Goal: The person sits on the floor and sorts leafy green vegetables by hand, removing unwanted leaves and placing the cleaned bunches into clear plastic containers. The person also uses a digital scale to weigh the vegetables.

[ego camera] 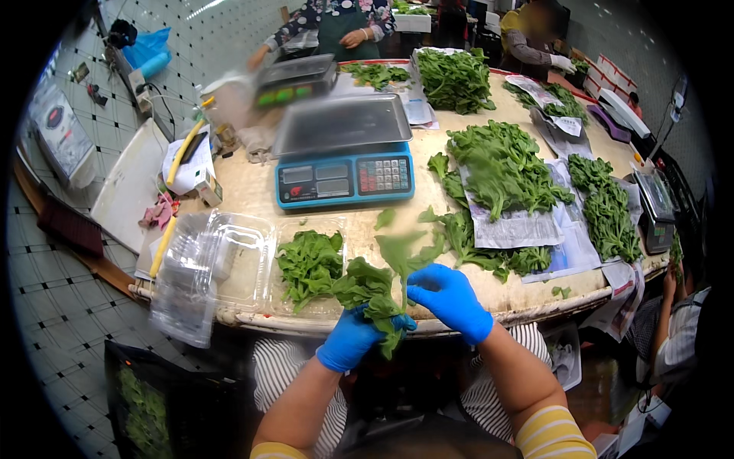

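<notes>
My left hand (351, 339), in a blue glove, is closed around a bunch of leafy greens (363, 282) at the table's near edge. My gloved right hand (450, 299) pinches the stem of a leafy sprig (401, 252), its leaves blurred, just right of that bunch. Left of the hands, more cut greens (309, 267) lie in one half of a clear plastic clamshell container (279, 307). A stack of clear plastic containers (184, 281) overhangs the table edge farther left.
A blue digital scale (345, 178) with a metal pan stands ahead. Heaped greens (504, 166) lie on newspaper (516, 232) to the right. A second scale (656, 209) is at the far right. Across the table (436, 183) are two people; another sits at the right.
</notes>
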Demonstrator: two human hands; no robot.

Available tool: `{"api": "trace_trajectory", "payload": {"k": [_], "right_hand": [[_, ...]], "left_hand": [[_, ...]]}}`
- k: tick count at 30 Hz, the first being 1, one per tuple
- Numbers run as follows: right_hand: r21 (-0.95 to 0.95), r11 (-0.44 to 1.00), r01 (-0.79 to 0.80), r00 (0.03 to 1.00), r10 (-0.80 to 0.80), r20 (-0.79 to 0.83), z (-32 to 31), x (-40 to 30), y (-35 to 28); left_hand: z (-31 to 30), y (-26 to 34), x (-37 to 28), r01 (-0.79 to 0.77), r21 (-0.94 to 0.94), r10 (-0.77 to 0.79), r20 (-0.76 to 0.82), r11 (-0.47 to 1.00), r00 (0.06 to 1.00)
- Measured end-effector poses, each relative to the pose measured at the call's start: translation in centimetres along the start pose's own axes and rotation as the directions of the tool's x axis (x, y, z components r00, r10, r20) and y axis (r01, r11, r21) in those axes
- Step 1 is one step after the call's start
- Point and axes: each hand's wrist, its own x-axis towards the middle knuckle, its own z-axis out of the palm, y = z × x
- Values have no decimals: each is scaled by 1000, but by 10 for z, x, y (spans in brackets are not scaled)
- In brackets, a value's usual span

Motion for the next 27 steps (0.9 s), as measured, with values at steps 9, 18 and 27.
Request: {"api": "trace_trajectory", "payload": {"k": [9, 18, 27], "right_hand": [[349, 931, -101, 981, 36, 188, -3, -7, -9], [425, 891, -158, 967, 53, 248, 2, -6, 0], [223, 975, -9, 989, -25, 149, 1, -2, 22]], "left_hand": [[-9, -19, 1, -87, 127, 107, -163, 988, 981], [-14, -20, -5, -151, 403, 253, -211, 903, 944], [-14, -18, -6, -242, 830, 653, -180, 502, 736]]}}
